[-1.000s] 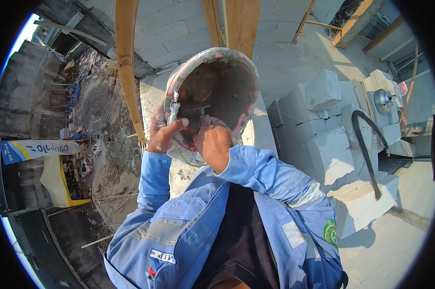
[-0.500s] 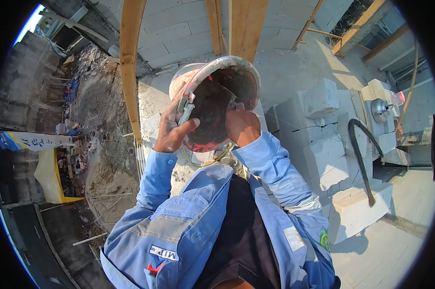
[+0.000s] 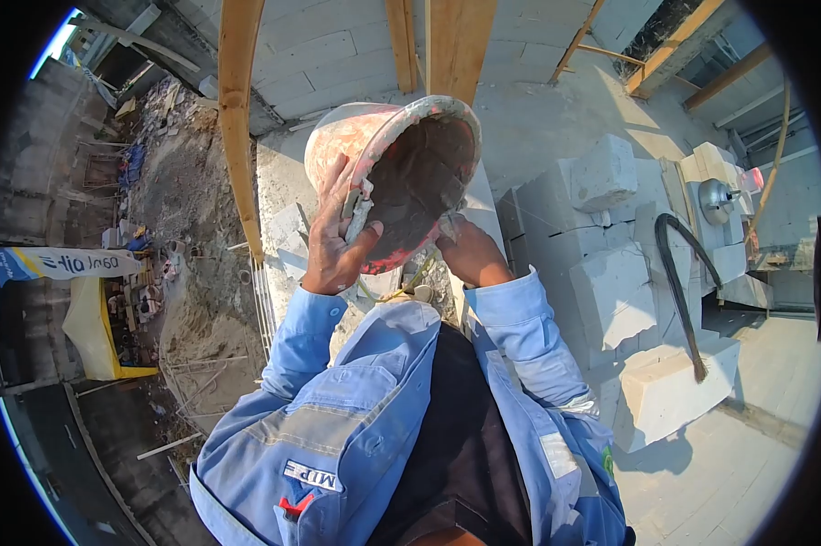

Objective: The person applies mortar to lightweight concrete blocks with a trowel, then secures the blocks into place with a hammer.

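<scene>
My left hand (image 3: 337, 238) grips the near left side of a mortar-crusted bucket (image 3: 342, 136), its thumb over the rim. The bucket is held tilted, its mouth facing me and to the right. Wet grey mortar (image 3: 415, 182) coats the inside. At the lower right rim is my right hand (image 3: 474, 253), its fingers closed round what looks like a mortar-smeared trowel (image 3: 449, 221); most of that tool is hidden by the hand and the mortar.
White blocks (image 3: 615, 291) are stacked at the right, with a black hose-like piece (image 3: 679, 282) and a metal bowl-shaped object (image 3: 716, 200) on them. Wooden posts (image 3: 237, 118) rise ahead. On the left, the ground drops to rubble (image 3: 192, 182) far below.
The bucket has shifted slightly up and left, its mouth turned more to the right. My right hand has moved from inside the mouth down and right to the rim.
</scene>
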